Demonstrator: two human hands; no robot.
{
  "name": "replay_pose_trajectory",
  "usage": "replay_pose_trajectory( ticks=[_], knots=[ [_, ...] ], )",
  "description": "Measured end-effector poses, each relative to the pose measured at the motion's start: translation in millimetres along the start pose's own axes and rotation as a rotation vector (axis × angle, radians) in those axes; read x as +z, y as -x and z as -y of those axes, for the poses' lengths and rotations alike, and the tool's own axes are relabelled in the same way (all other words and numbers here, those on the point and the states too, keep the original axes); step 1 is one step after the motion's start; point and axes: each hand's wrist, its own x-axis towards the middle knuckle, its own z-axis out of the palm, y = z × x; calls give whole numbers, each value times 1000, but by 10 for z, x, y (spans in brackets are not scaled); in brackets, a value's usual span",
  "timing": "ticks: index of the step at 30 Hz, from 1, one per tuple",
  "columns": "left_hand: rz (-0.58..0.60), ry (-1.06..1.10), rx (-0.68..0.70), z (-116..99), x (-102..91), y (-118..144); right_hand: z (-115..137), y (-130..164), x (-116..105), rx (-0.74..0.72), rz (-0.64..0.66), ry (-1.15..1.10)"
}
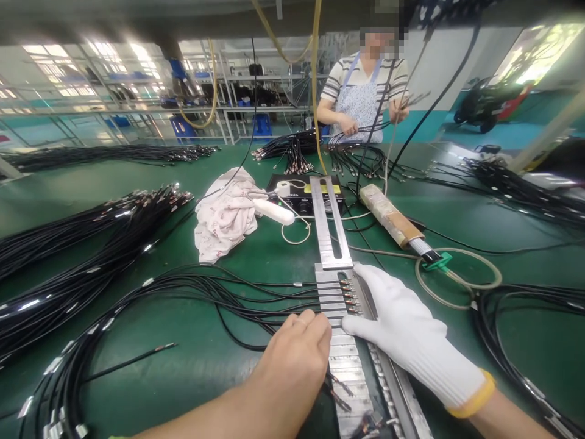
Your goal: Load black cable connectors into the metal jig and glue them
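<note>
A long slotted metal fixture lies lengthwise on the green table. Several thin black cables run from the left into its grooves, their metal ends lined up in a row. My bare left hand rests fingers-down on the cables at the fixture's left edge, pressing them. My right hand, in a white knit glove with a yellow cuff, lies flat and spread along the fixture's right side, fingertips beside the cable ends. Neither hand grips anything that I can see.
Big bundles of black cables fill the left, and more lie at right. A crumpled white cloth, a white tool, a black control box and a taped handle tool sit ahead. A person in an apron works across the table.
</note>
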Motion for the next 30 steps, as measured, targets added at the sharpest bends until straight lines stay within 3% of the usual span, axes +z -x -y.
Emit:
replay_pose_trajectory(
  ticks=[5,9,14,19,25,30],
  knots=[
    [176,216,-3,64,-302,-11,3,-19,-12,0,6,-3],
    [103,439,25,227,-451,95,-25,-14,25,-16,2,-21],
    [111,380,4,242,-435,149,-78,70,70,60,-45,-108],
    [20,579,-140,185,-445,82,-174,50,64,270,1,-393],
    [-70,502,-184,175,-216,15,-404,37,116,200,-81,-644],
    [-41,368,-163,147,-130,-8,-353,206,-131,62,-77,-452]
  ],
)
